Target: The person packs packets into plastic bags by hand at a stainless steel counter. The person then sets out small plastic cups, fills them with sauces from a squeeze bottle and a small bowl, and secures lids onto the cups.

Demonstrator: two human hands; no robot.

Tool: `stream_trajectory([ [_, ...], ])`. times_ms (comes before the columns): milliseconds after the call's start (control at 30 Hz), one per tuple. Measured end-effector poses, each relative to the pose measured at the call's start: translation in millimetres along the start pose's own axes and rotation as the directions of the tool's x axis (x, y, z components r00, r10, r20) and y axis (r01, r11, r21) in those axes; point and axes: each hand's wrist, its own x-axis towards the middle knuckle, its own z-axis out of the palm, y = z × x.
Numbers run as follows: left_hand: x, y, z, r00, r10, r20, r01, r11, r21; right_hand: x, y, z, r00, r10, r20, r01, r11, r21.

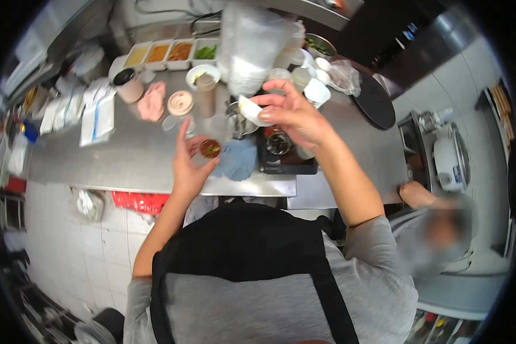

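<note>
My left hand (190, 163) grips a small clear cup of reddish-brown sauce (210, 149) with green bits in it, the thumb on its near side and one finger raised. Higher up and to the right, my right hand (295, 117) pinches a small white scoop-like dish (251, 110), tilted over the counter; its exact kind is unclear. A crumpled blue cloth (238, 160) lies just right of the sauce cup. Below my right hand is a jar with dark contents (278, 143) on a black scale-like device (288, 167). A metal bowl (243, 127) is partly hidden behind the white dish.
Trays of chopped ingredients (179, 53) line the back of the steel counter (137, 166). Nearby stand a tall cloudy bottle (206, 100), a plastic bag (252, 46) and a pink cloth (152, 102). A round black tray (375, 100) lies right. Another person (410, 246) is close at right.
</note>
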Motion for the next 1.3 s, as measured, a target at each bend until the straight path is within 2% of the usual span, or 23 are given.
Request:
stream_trajectory([
  [67,-3,-14,0,0.998,-0.035,-0.056,0.037,0.999,0.037,-19,-25,-43,0.997,-0.081,-0.014,0.081,0.996,-0.040],
  [167,-8,-32,1,0.983,-0.104,-0.150,0.127,0.980,0.154,-46,-61,-119,0.950,-0.198,-0.242,0.136,0.959,-0.249],
  [233,-12,-41,4,0.957,-0.163,-0.239,0.209,0.961,0.180,-58,-75,-177,0.869,-0.251,-0.425,0.075,0.918,-0.388],
  [267,-15,-51,4,0.947,-0.157,-0.282,0.220,0.953,0.208,-60,-77,-214,0.802,-0.278,-0.528,-0.034,0.863,-0.505],
  [333,-19,-67,8,0.917,-0.137,-0.376,0.246,0.934,0.258,-62,-74,-292,0.699,-0.340,-0.629,-0.131,0.804,-0.580],
  [367,-20,-65,13,0.885,-0.189,-0.425,0.279,0.947,0.160,-62,-69,-328,0.636,-0.390,-0.666,-0.138,0.792,-0.595],
  [433,-21,-79,16,0.847,-0.213,-0.487,0.293,0.952,0.093,-56,-44,-430,0.546,-0.440,-0.713,-0.264,0.717,-0.645],
  [567,-15,-92,22,0.843,-0.166,-0.512,0.309,0.928,0.209,-36,-23,-522,0.369,-0.391,-0.843,-0.558,0.632,-0.538],
  [600,-14,-95,23,0.839,-0.162,-0.519,0.309,0.928,0.210,-26,-11,-547,0.329,-0.441,-0.835,-0.609,0.577,-0.544],
  [633,-20,-98,22,0.825,-0.160,-0.543,0.318,0.924,0.212,-16,8,-583,0.316,-0.483,-0.816,-0.664,0.502,-0.554],
  [667,-21,-103,20,0.824,-0.145,-0.548,0.321,0.916,0.240,-10,10,-581,0.324,-0.518,-0.792,-0.734,0.390,-0.555],
  [700,-20,-94,23,0.804,-0.208,-0.557,0.384,0.897,0.220,-1,24,-601,0.320,-0.550,-0.772,-0.755,0.345,-0.558],
  [767,-16,-89,28,0.786,-0.212,-0.580,0.418,0.875,0.246,21,51,-646,0.296,-0.477,-0.828,-0.741,0.432,-0.514],
  [833,-19,-102,24,0.762,-0.209,-0.612,0.435,0.866,0.246,42,76,-686,0.322,-0.569,-0.756,-0.814,0.242,-0.529],
  [867,-19,-103,24,0.751,-0.209,-0.627,0.458,0.849,0.265,50,95,-724,0.352,-0.533,-0.769,-0.800,0.256,-0.543],
  [900,-19,-102,23,0.745,-0.212,-0.633,0.478,0.830,0.285,57,99,-726,0.342,-0.467,-0.815,-0.767,0.363,-0.530],
  [933,-18,-97,23,0.738,-0.187,-0.648,0.498,0.799,0.337,66,115,-755,0.334,-0.479,-0.812,-0.753,0.383,-0.535],
  [967,-17,-93,26,0.741,-0.174,-0.648,0.517,0.764,0.386,72,112,-745,0.291,-0.439,-0.850,-0.799,0.377,-0.468],
  [1033,-15,-84,31,0.703,-0.258,-0.662,0.524,0.818,0.238,80,128,-766,0.325,-0.398,-0.858,-0.781,0.399,-0.481],
  [1067,-15,-82,32,0.698,-0.252,-0.670,0.527,0.814,0.243,83,128,-754,0.280,-0.326,-0.903,-0.770,0.486,-0.414],
  [1167,-18,-80,32,0.707,-0.235,-0.667,0.524,0.808,0.271,83,123,-740,0.287,-0.304,-0.908,-0.705,0.575,-0.415],
  [1200,-18,-81,32,0.713,-0.222,-0.665,0.517,0.807,0.285,82,119,-733,0.311,-0.320,-0.895,-0.575,0.686,-0.446],
  [1300,-19,-84,34,0.716,-0.185,-0.673,0.496,0.814,0.303,61,84,-707,0.215,-0.313,-0.925,-0.560,0.737,-0.379],
])
